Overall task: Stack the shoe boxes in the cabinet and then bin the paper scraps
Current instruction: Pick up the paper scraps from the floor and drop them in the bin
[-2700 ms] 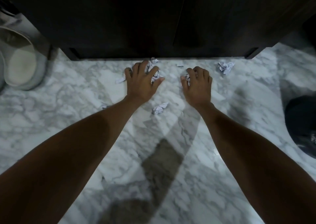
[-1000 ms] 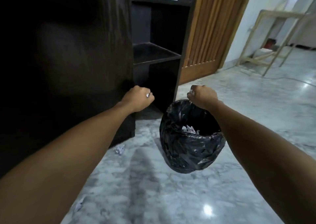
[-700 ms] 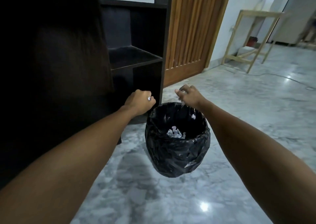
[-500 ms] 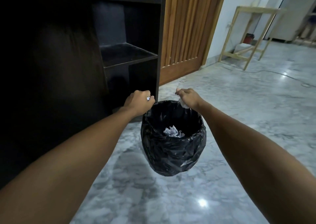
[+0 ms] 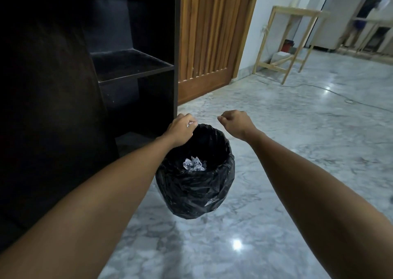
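Observation:
A bin lined with a black bag [image 5: 196, 191] stands on the marble floor beside the dark cabinet [image 5: 53, 100]. Crumpled white paper scraps [image 5: 194, 164] lie inside it. My left hand [image 5: 181, 130] is a fist over the bin's left rim, with a bit of white paper scrap [image 5: 190, 123] showing between its fingers. My right hand [image 5: 237, 123] hovers just above and to the right of the rim, fingers curled, with no paper visible in it. No shoe boxes show in the cabinet's open shelves [image 5: 131, 66].
A slatted wooden door [image 5: 210, 36] stands behind the cabinet. A light wooden table frame [image 5: 287, 44] is at the back right, with a cable [image 5: 331, 92] running across the floor. A person stands far off at the top right.
I turned from the floor scraps to the bin, carrying paper in both fists. The right hand let its paper fall into the bin and drew back right. The left fist moved over the rim.

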